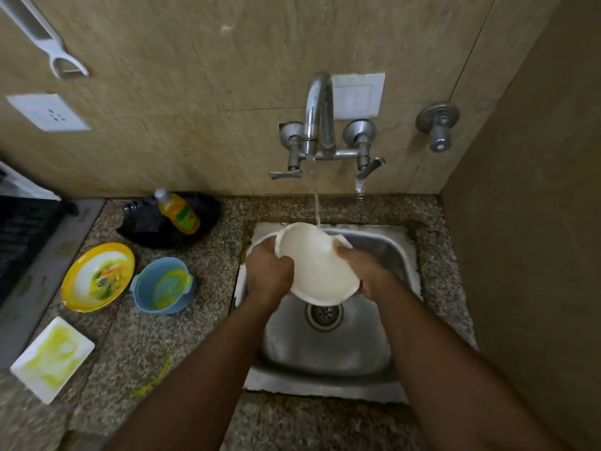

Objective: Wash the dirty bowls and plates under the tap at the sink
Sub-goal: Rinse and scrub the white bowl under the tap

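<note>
Meanwhile both hands grip the white bowl; beside the sink wait a yellow bowl and a blue bowl.

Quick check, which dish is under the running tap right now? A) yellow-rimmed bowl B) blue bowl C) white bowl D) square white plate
C: both hands, left hand and right hand, hold the white bowl over the sink with the tap's stream landing in it.

At frame centre I see both hands, left hand and right hand, gripping a white round plastic bowl over the steel sink. Water from the chrome tap strikes its rim.
</note>
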`<state>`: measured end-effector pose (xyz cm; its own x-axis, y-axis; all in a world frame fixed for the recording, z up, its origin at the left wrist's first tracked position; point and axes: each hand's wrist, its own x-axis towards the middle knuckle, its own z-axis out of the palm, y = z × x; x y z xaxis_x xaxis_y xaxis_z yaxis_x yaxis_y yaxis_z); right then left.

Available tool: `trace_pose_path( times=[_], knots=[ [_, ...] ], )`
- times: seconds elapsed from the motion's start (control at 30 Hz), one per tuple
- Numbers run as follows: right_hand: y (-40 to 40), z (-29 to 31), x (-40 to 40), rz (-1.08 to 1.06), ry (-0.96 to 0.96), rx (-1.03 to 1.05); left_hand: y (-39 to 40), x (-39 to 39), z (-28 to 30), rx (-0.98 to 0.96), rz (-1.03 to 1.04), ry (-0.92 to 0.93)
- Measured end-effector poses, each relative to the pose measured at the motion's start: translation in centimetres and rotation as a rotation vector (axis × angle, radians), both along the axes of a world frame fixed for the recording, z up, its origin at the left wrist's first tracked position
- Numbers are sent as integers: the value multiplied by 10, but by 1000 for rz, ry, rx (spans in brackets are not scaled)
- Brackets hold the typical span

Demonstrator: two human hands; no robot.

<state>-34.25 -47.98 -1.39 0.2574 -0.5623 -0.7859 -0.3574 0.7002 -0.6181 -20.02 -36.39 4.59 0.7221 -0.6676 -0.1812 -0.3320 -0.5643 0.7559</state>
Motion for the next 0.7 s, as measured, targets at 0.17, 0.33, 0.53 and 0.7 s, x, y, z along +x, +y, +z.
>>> trace_pose_path(
  times=[0.17, 0.33, 0.53, 0.7],
  knots=[
    [1, 0, -19, 27, 125, -219, -13, 13, -37, 434, -183, -309],
    [13, 27, -21, -69, 434, -449, -38, -38, -58, 451, -140, -297],
    [34, 55, -26, -49, 492, -602, -71, -64, -47, 422, -21, -216],
    [29, 59, -34, -80, 502, -646, -75, -35, -65, 226, -58, 67]
  ],
)
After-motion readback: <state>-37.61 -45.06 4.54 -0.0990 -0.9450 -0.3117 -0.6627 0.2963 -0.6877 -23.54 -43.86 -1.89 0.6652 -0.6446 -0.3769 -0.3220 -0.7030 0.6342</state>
